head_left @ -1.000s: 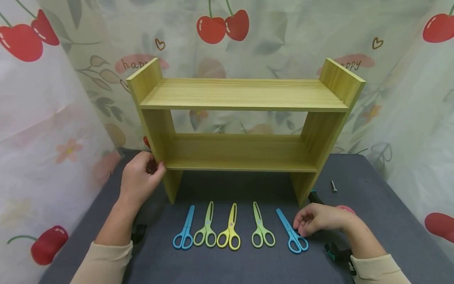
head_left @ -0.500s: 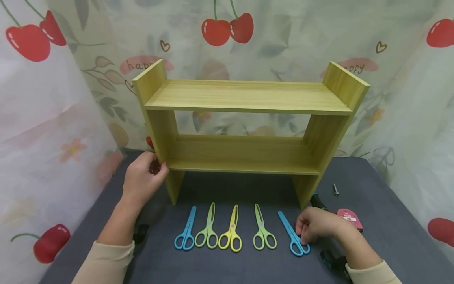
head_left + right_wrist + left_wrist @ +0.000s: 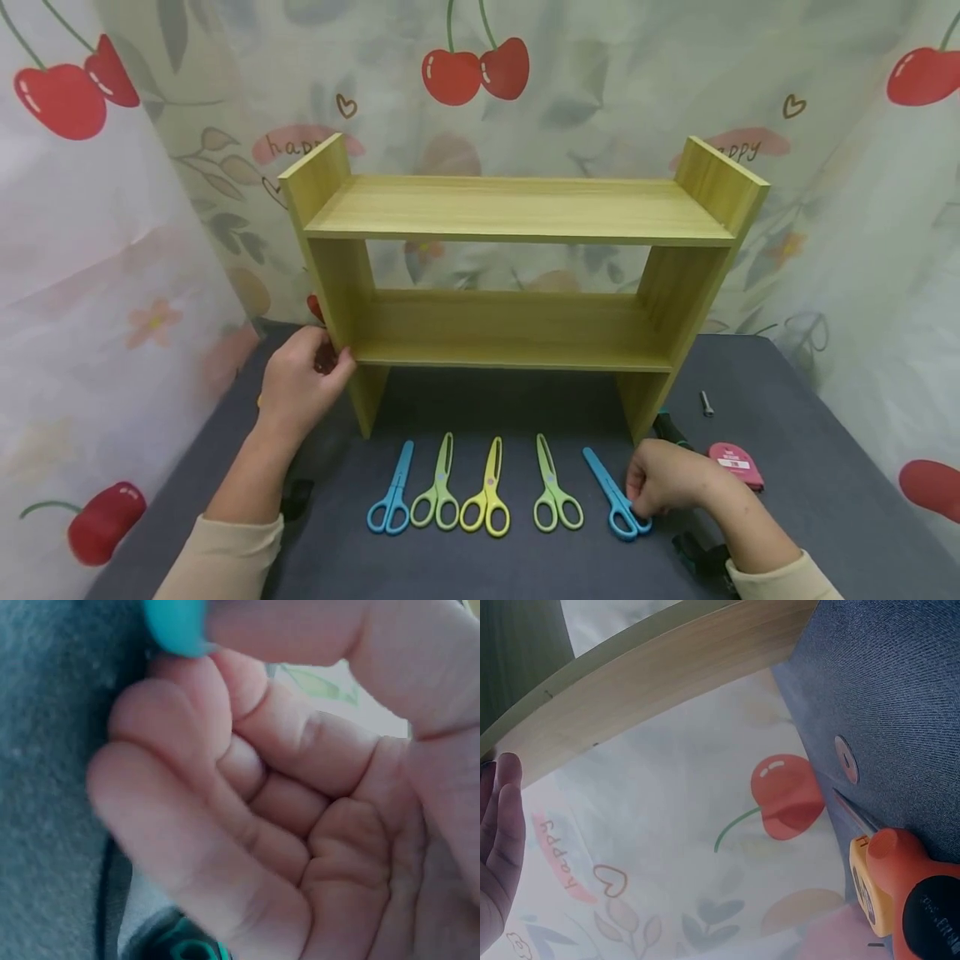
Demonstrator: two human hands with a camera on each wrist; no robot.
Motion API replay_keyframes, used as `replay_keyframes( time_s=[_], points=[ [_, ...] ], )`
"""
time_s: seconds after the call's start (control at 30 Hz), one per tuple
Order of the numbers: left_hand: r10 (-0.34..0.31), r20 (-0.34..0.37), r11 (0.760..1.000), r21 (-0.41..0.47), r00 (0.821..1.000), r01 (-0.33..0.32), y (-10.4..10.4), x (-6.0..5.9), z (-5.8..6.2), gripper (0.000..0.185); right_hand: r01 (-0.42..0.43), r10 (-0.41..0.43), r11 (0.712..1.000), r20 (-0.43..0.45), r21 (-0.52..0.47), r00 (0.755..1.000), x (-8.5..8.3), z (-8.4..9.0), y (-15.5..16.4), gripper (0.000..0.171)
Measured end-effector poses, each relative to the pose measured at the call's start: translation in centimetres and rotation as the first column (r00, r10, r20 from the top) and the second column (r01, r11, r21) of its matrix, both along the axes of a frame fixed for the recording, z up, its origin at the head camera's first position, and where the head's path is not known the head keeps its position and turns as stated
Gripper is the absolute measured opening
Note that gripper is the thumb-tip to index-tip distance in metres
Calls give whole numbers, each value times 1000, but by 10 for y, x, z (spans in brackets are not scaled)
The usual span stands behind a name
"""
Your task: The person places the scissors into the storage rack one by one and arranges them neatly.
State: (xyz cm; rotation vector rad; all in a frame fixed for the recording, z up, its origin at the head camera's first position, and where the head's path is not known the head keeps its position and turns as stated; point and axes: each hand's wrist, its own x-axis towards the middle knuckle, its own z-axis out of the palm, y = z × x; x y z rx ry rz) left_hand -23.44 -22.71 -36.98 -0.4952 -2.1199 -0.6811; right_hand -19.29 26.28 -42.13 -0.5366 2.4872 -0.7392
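Note:
A two-tier wooden shelf [image 3: 517, 208] stands on the dark table. My left hand [image 3: 303, 379] holds its left side panel, thumb at the front edge near the lower board; in the left wrist view the fingers [image 3: 508, 817] lie along the panel's outer face. On the right, my right hand [image 3: 675, 479] pinches a handle loop of the rightmost blue scissors [image 3: 606, 483], which lie on the table. The right wrist view shows that hand's fingers curled beside a bit of blue handle [image 3: 176, 626]. To the left lie green scissors [image 3: 551, 479], yellow scissors [image 3: 491, 479], more green scissors [image 3: 441, 479] and blue scissors [image 3: 396, 487].
Right of the shelf lie a bolt [image 3: 707, 404], a pink tape measure [image 3: 737, 464] and a dark-handled tool [image 3: 670, 429]. Beyond the left panel sit an orange-handled tool [image 3: 896, 859], a yellow item [image 3: 870, 892] and a flat disc [image 3: 847, 760]. Printed curtains [image 3: 525, 142] surround the table.
My right hand has closed in on the right blue scissors' handle, and the pink tape measure has come into fuller view. My left hand stays at the shelf panel; the head view shifts slightly.

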Motion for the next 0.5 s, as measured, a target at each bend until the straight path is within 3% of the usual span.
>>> replay_keyframes(
  time_s=[0.2,0.5],
  points=[
    [-3,-14,1000,-7,1000,2,-1,-2,-3,11,-24,20,999,-91,-35,996,-3,4,5,14],
    [-10,-12,1000,-2,1000,10,-1,-2,-3,10,-46,33,989,-98,-137,995,3,28,13,15]
  ],
)
